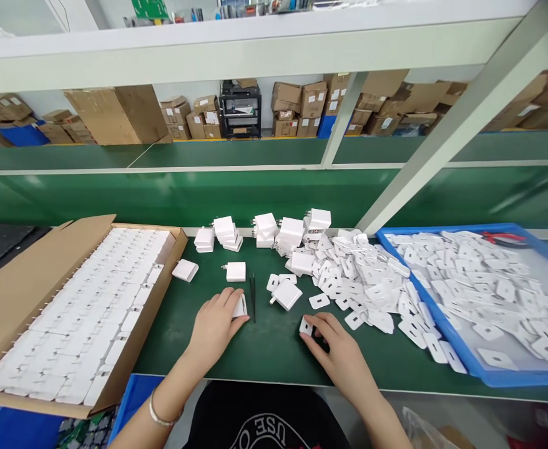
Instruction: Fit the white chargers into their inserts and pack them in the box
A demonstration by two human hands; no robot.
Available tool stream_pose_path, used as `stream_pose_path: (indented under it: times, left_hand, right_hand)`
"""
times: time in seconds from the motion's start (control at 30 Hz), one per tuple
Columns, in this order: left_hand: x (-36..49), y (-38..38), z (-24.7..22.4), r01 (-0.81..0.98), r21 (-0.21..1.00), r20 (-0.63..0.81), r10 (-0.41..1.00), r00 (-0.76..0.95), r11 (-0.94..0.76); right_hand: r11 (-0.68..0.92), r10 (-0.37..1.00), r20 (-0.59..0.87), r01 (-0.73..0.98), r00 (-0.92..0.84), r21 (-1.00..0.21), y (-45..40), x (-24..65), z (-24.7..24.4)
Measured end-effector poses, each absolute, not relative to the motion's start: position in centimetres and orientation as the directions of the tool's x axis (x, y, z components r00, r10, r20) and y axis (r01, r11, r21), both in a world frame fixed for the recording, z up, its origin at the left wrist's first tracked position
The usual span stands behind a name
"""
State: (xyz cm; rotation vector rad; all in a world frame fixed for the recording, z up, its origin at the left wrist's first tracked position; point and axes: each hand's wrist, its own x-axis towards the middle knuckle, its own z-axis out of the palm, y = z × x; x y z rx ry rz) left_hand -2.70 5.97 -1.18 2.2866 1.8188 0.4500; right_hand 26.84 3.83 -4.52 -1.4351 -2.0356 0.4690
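Observation:
My left hand is closed around a white power adapter body, which stands on the green bench; the palm hides part of it. Between thumb and fingers my right hand pinches a small white slotted cover plate just above the bench. Black tweezers lie beside the left hand. Another adapter with prongs lies beyond that hand, and a larger tilted adapter lies between both hands. A loose cover plate rests beyond the right hand.
Left stands an open cardboard box filled with rows of white adapters. Stacked adapters line the bench's back. A heap of cover plates spreads toward a blue tray holding more plates and red-handled pliers. A slanted white post rises behind.

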Motion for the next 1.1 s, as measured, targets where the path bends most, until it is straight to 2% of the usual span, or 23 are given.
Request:
stream_pose_path:
  times: [0.07, 0.13, 0.27, 0.4, 0.5, 0.6, 0.73, 0.83, 0.97, 1.1]
  left_hand:
    - [-3.7, 5.7, -0.9, 0.781, 0.591, 0.097, 0.979, 0.178, -0.201]
    - [-4.4, 4.9, -0.4, 0.597, 0.788, 0.049, 0.982, 0.18, -0.149]
    - [-4.3, 2.8, 0.5, 0.347, 0.933, 0.015, 0.97, 0.242, -0.101]
    - [-3.5, 1.3, 1.1, 0.151, 0.988, -0.038, 0.938, 0.346, -0.015]
    - [-3.1, 0.7, 1.1, 0.058, 0.998, -0.034, 0.916, 0.399, 0.012]
    - [-3.1, 0.4, 0.7, 0.067, 0.997, 0.003, 0.9, 0.436, -0.036]
    - [-3.5, 0.2, 0.0, 0.071, 0.997, 0.004, 0.891, 0.454, -0.04]
    - [-3.6, 0.2, -0.2, 0.061, 0.997, 0.018, 0.904, 0.427, -0.048]
    - [-3.2, 0.3, 0.2, 0.115, 0.988, 0.052, 0.922, 0.384, -0.104]
    - [-2.6, 0.5, 0.8, 0.221, 0.965, 0.059, 0.939, 0.338, -0.14]
  right_hand:
    - [0.349, 0.934, 0.298, 0.668, -0.195, -0.657, 3.8, 27.4, -4.4]
    - [0.34, 0.93, 0.351, 0.626, -0.111, -0.702, 3.6, 27.7, -4.5]
    - [0.286, 0.924, 0.369, 0.456, 0.102, -0.842, 3.0, 26.5, -3.7]
    - [0.277, 0.936, 0.31, 0.197, 0.164, -0.941, 2.4, 23.4, -0.9]
    - [0.279, 0.956, 0.284, 0.062, 0.071, -0.958, 2.4, 21.0, 1.0]
    - [0.217, 0.972, 0.215, 0.018, -0.091, -0.976, 2.6, 19.5, 2.0]
    - [0.121, 0.947, 0.076, 0.126, -0.313, -0.985, 2.8, 18.6, 2.9]
    - [0.18, 0.926, 0.065, 0.284, -0.372, -0.942, 2.9, 18.4, 3.4]
    - [0.309, 0.91, 0.123, 0.451, -0.397, -0.837, 3.0, 17.9, 3.4]
    - [0.455, 0.886, 0.286, 0.573, -0.364, -0.682, 3.1, 17.1, 2.6]
